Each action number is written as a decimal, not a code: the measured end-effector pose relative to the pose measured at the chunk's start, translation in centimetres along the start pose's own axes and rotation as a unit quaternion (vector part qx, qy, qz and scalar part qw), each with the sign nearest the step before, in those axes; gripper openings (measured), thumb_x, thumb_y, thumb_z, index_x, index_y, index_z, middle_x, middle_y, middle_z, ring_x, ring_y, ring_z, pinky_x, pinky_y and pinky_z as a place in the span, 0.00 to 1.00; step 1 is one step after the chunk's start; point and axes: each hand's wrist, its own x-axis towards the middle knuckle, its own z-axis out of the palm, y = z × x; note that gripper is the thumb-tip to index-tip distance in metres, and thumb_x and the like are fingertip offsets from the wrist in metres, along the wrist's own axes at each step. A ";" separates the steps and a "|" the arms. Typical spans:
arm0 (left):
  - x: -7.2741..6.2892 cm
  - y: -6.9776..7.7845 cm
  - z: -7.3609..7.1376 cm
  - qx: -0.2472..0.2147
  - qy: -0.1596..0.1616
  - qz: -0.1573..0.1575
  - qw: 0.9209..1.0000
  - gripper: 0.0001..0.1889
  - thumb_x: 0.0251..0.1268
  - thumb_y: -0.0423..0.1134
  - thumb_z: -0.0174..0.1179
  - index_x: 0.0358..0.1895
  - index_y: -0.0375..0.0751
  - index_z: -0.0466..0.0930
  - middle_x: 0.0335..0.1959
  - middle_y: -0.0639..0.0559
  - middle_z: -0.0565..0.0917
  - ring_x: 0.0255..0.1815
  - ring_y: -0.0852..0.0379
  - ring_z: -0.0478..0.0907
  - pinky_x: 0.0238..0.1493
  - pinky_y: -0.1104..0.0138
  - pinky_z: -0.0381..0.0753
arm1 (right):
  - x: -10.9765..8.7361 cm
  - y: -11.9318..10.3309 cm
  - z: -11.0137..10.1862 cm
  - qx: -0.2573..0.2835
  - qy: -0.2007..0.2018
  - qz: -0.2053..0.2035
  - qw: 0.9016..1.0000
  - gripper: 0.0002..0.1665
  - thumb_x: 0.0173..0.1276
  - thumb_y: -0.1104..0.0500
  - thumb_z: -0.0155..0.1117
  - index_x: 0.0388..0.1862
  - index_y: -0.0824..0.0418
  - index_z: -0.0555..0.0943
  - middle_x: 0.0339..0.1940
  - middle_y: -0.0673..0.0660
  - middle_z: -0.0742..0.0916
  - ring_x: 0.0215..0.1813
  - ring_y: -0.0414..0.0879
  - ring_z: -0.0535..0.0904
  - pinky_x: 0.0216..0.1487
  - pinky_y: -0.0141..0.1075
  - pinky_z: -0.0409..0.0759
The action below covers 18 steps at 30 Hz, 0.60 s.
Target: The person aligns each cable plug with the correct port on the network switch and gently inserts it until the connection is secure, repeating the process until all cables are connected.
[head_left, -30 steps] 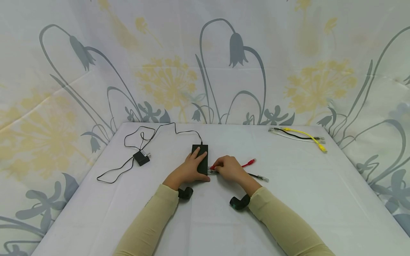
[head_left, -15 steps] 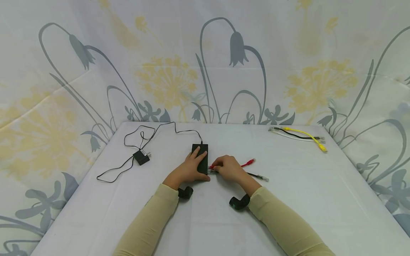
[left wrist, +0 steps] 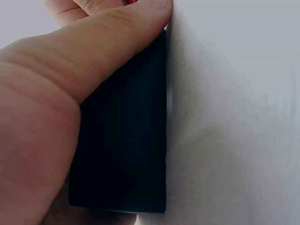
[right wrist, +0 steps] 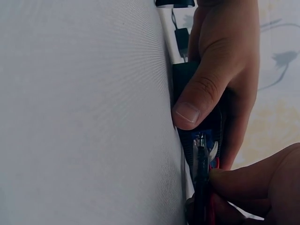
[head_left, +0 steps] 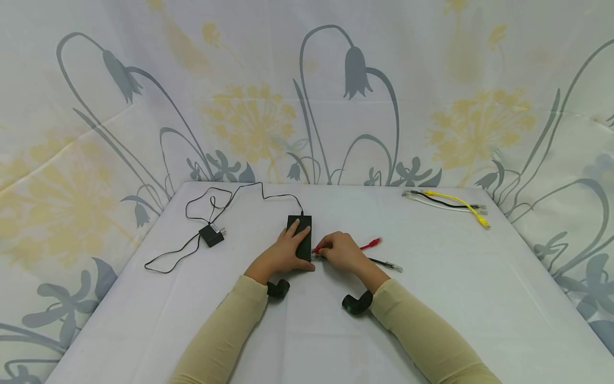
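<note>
In the head view my left hand (head_left: 284, 255) holds a black network switch (head_left: 304, 248) on the white table, fingers spread over its top and thumb at its near end. Blue ports face right. My right hand (head_left: 341, 252) is beside that face, fingertips pinching a black network cable (right wrist: 200, 176) behind its clear plug, which is at the ports. A red network cable (head_left: 370, 244) runs under the hand, its near end close against the switch. Fingers partly hide both cables, and whether either plug is seated cannot be told.
A black power adapter (head_left: 211, 235) lies to the left, its thin cord looping back to the far end of the switch. At the back right are a yellow cable (head_left: 458, 201), a black cable (head_left: 446, 202) and a white cable (head_left: 435, 204). A patterned curtain (head_left: 268, 80) stands behind the table.
My right hand and the free end of the red network cable have shifted very slightly to the left. The left hand keeps its hold on the network switch.
</note>
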 end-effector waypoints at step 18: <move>0.1 0.0 0.0 0.007 -0.003 0.003 1.000 0.54 0.50 0.61 0.70 0.78 0.58 0.47 0.81 0.49 0.35 0.79 0.33 0.37 0.70 0.40 0.59 | 0.2 -0.5 -0.3 0.008 -0.012 0.019 1.000 0.09 0.66 0.61 0.62 0.37 0.55 0.89 0.35 0.49 0.89 0.43 0.45 0.81 0.49 0.43 0.78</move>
